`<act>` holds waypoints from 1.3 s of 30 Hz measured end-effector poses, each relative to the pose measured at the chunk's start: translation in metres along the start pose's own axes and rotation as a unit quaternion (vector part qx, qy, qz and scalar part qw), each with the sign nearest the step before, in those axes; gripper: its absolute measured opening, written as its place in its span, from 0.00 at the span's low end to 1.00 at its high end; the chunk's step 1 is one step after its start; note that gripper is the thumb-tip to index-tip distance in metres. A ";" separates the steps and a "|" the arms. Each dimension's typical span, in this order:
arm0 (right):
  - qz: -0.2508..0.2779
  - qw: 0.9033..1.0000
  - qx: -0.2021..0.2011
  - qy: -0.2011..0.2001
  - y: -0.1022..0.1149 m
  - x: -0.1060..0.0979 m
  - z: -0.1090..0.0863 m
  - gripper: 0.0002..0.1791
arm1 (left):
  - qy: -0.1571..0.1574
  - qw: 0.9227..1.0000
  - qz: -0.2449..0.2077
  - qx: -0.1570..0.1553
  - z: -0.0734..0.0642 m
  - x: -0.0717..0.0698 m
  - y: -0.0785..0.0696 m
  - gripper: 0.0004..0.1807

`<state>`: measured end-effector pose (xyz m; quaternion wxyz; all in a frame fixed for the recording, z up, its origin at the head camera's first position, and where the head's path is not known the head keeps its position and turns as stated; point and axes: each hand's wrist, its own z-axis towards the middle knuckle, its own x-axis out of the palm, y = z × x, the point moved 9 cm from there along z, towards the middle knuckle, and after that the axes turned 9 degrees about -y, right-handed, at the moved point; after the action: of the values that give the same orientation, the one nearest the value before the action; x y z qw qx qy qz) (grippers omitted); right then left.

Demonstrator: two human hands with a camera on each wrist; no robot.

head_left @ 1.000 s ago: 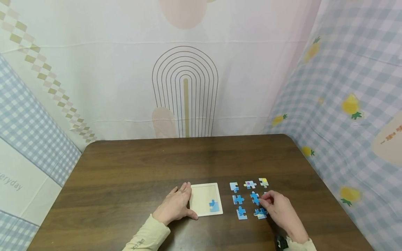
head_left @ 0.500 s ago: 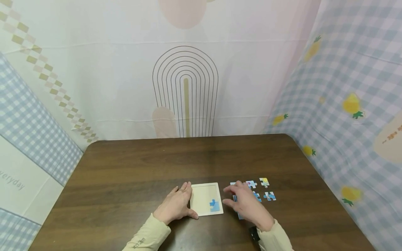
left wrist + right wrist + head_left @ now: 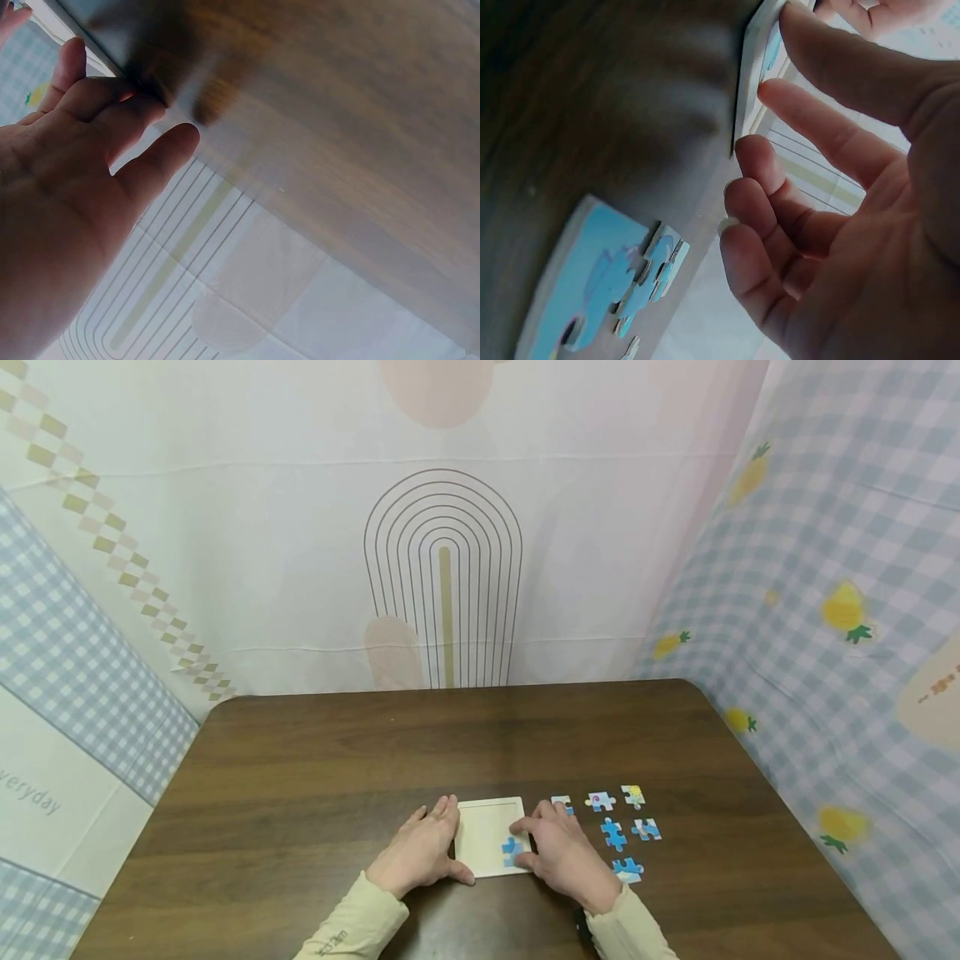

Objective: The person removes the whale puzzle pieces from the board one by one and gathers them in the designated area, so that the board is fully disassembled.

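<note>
A shallow, pale square puzzle tray (image 3: 480,803) lies on the table between the hands. One blue jigsaw piece (image 3: 510,848) sits in its lower right corner. My left hand (image 3: 418,850) rests along the tray's left edge, fingers extended and thumb at the lower corner. Over the tray's right rim comes my right hand (image 3: 564,853); its index finger and thumb touch the rim area with a gap between them, beside the blue piece. In the right wrist view, the other fingers (image 3: 754,259) of that hand curl loosely and hold nothing.
Several loose jigsaw pieces lie right of the tray, among them a yellow-marked piece (image 3: 633,795), a blue piece (image 3: 613,835) and a white-blue piece (image 3: 647,829). The right hand hides part of that group. Patterned cloths (image 3: 315,568) hang behind the brown table (image 3: 337,752).
My right hand has moved left from the loose pieces, across their left column, to the tray's right rim. The left hand and tray have stayed in place.
</note>
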<state>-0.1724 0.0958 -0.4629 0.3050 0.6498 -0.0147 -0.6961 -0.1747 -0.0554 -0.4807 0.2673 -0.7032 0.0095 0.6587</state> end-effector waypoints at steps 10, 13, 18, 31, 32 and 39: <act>-0.025 0.999 0.007 -0.025 0.000 -0.003 0.002 0.09 | -0.002 1.000 -0.003 -0.002 0.000 0.000 0.000 0.60; -0.027 0.999 0.016 -0.021 -0.002 -0.001 0.002 0.10 | 0.000 1.000 -0.002 -0.004 0.000 0.001 0.000 0.60; -0.041 0.999 0.033 -0.014 -0.005 0.001 0.002 0.14 | 0.002 1.000 0.000 -0.008 0.000 0.002 0.002 0.60; -0.060 0.997 0.042 0.005 -0.002 0.004 0.005 0.15 | -0.013 1.000 0.006 0.004 0.001 0.000 0.001 0.60; -0.060 0.997 0.040 0.004 -0.002 0.004 0.005 0.15 | -0.013 1.000 0.006 0.004 0.001 0.000 0.001 0.60; -0.048 0.998 0.032 0.002 -0.002 0.006 0.006 0.18 | -0.008 1.000 0.000 0.001 0.001 0.001 0.001 0.59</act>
<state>-0.1784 0.0925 -0.4680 0.2502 0.6607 -0.0046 -0.7078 -0.1758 -0.0559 -0.4824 0.2679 -0.6974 0.0083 0.6647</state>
